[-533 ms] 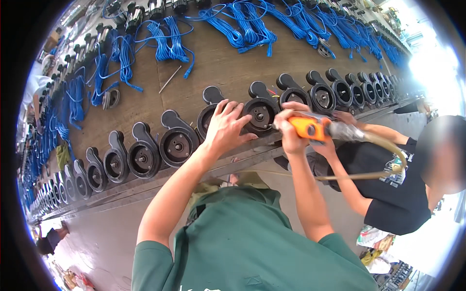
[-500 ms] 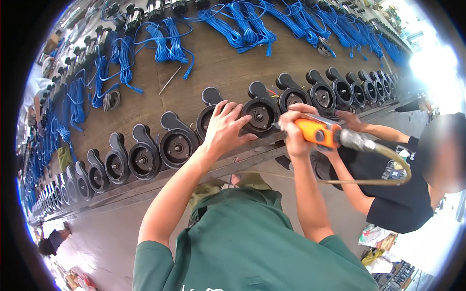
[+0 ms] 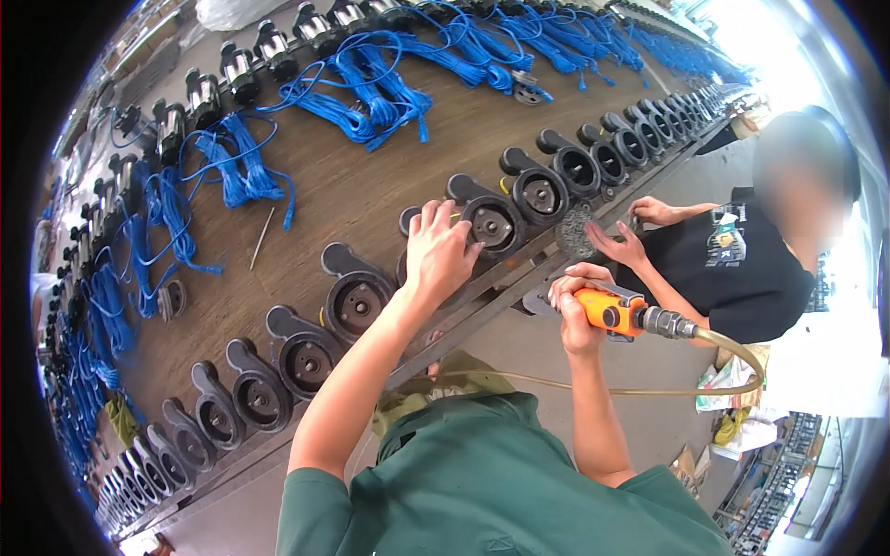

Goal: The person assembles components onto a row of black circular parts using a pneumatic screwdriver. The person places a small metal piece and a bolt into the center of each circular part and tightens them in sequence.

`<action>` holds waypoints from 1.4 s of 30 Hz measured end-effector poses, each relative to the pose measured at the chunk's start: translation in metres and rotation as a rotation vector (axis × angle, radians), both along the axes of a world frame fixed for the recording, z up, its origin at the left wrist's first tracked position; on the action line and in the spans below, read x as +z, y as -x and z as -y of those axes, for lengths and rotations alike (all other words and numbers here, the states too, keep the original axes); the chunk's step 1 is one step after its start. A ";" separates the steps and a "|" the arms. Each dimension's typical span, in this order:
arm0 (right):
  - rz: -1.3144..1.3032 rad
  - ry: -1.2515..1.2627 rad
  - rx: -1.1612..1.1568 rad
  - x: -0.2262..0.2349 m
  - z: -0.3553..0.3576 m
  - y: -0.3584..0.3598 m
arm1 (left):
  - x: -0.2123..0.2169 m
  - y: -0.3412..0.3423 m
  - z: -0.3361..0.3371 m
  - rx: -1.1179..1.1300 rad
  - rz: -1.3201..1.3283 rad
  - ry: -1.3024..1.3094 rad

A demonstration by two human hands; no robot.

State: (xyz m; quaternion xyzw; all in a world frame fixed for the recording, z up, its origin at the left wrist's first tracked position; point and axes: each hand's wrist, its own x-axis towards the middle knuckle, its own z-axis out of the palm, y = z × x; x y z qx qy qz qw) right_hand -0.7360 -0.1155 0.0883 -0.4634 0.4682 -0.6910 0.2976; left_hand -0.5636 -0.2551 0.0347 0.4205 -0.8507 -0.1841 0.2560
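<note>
My left hand (image 3: 438, 252) rests spread over a dark cast pump housing (image 3: 413, 243) in a long row along the bench's near edge. My right hand (image 3: 577, 306) grips an orange air-powered driver (image 3: 610, 310) with a tan hose (image 3: 732, 371), held just off the bench edge below the row. Another dark housing (image 3: 491, 221) lies right of my left hand.
A person in a black shirt (image 3: 742, 264) stands at my right, hands (image 3: 623, 243) on a round black part (image 3: 577, 232). Blue coiled cables (image 3: 371, 93) and metal motor bodies (image 3: 241, 69) line the wooden bench (image 3: 324, 195). A loose rod (image 3: 262, 236) lies mid-bench.
My right hand has pulled the orange driver down and away from the housings, off the bench edge. My left hand stays on the housing. The view has tilted.
</note>
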 end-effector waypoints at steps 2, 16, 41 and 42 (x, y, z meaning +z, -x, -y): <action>-0.059 0.018 -0.001 0.007 0.007 0.010 | -0.010 0.025 0.007 0.003 0.123 0.028; 0.190 -0.020 0.321 -0.036 0.103 0.079 | -0.001 0.062 0.014 0.151 0.282 -0.097; 0.170 -0.042 0.561 -0.072 0.178 0.061 | -0.014 0.089 -0.010 0.459 0.482 -0.159; 0.186 -0.053 0.557 -0.070 0.180 0.058 | -0.014 0.089 -0.010 0.475 0.455 -0.144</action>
